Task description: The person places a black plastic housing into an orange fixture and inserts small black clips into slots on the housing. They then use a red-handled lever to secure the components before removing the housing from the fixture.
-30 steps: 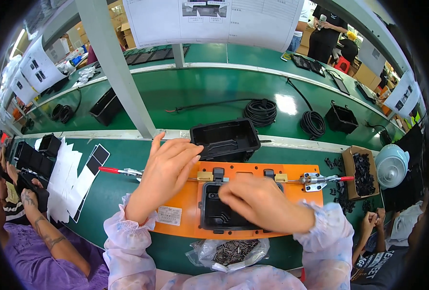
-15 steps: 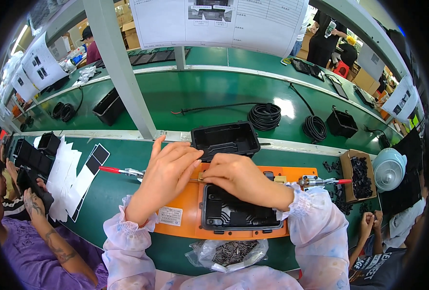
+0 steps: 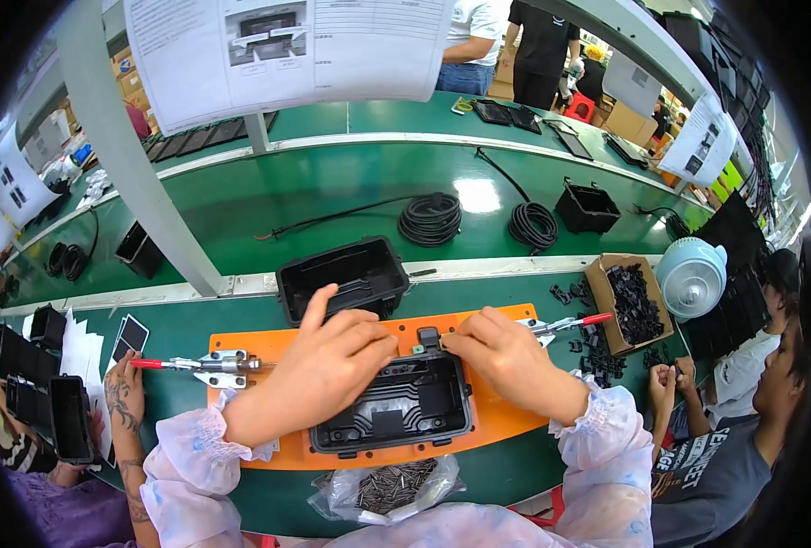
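A black plastic box (image 3: pixel 390 418) lies with its hollow side up in an orange fixture plate (image 3: pixel 506 422). My left hand (image 3: pixel 337 361) is over its far left part, the index finger raised and the other fingers bent together; what they hold, if anything, is hidden. At the far edge, right of the middle, my right hand (image 3: pixel 508 358) pinches at a small piece mostly covered by the fingertips. Beside those fingertips stands a small black part (image 3: pixel 428 338). Red-handled toggle clamps, a left one (image 3: pixel 218 363) and a right one (image 3: pixel 561 326), flank the plate.
Behind the plate sits another black box (image 3: pixel 343 279). A bag of metal pins (image 3: pixel 394 486) lies in front. To the right are a carton of black clips (image 3: pixel 636 301) and a fan (image 3: pixel 691 279). Cable coils (image 3: pixel 429 219) rest beyond the rail. A co-worker's tattooed arm (image 3: pixel 127 420) is at left.
The whole view has turned rightward. My hands have moved apart, the right one going right along the box's far edge. More of the box's inside shows. The left co-worker's arm has come nearer the clamp.
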A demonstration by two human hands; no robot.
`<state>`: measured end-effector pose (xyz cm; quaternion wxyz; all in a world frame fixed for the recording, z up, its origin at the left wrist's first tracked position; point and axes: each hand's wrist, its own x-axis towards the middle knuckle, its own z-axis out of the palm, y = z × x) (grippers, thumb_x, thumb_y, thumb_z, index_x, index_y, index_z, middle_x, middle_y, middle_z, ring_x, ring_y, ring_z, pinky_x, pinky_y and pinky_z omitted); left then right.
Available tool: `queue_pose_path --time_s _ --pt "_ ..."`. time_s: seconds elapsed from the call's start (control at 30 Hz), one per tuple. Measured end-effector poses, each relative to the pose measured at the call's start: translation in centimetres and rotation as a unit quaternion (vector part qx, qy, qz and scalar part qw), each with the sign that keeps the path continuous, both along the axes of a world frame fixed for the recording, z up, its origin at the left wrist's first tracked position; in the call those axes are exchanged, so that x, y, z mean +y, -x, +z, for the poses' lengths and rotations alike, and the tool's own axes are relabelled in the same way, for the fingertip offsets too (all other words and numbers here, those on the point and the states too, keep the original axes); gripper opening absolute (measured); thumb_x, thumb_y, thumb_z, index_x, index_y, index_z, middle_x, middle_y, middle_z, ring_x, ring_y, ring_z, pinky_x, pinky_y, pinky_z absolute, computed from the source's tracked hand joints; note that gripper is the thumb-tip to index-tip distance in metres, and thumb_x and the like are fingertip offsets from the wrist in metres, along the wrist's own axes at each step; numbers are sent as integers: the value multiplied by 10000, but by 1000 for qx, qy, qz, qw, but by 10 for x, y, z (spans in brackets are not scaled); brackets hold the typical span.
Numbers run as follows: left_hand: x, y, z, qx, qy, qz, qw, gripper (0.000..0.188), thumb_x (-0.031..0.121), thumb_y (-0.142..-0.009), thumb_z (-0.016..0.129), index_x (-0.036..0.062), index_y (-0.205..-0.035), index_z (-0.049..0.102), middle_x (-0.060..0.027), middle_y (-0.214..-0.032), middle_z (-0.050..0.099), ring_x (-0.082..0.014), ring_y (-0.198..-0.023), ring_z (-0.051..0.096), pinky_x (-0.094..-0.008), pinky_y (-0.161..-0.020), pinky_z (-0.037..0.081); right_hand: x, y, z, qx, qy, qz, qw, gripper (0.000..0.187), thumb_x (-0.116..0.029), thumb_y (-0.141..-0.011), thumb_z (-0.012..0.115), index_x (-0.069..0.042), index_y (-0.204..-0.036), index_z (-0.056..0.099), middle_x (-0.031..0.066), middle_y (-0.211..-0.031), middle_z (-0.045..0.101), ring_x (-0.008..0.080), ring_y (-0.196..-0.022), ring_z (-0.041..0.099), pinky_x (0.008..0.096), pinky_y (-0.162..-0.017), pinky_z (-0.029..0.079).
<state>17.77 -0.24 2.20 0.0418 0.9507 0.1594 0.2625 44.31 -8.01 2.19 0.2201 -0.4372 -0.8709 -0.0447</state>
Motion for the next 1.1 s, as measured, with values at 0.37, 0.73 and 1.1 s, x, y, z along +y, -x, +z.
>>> queue_pose_path --time_s 0.37,0.73,1.1 --pt "-6 -30 -19 6 12 -47 999 337 175 -867 752 27 -1159 673 -71 -1128 635 -240 -1110 600 -580 -1098 341 -29 -95 -11 226 -183 -372 881 59 -11 -977 572 13 -977 625 138 -897 586 292 -817 602 365 -748 487" --pt "-5 -38 -27 -42 67 -73 994 353 107 -813 774 4 -1136 679 -72 -1090 641 -232 -1070 611 -563 -1086 372 -21 -171 -49 801 -36 -55 595 153 -211 -1076 504 -65 -1056 547 -1 -823 506 69 -588 426 213 -515 352" --pt "-8 -41 -28 -32 23 -71 997 312 69 -809 669 -28 -1105 669 -80 -1082 618 -225 -1067 611 -594 -1127 329 8 -21 3 91 24 -134 986 53 -41 -957 578 -40 -990 537 132 -711 638 332 -599 661 421 -524 500"
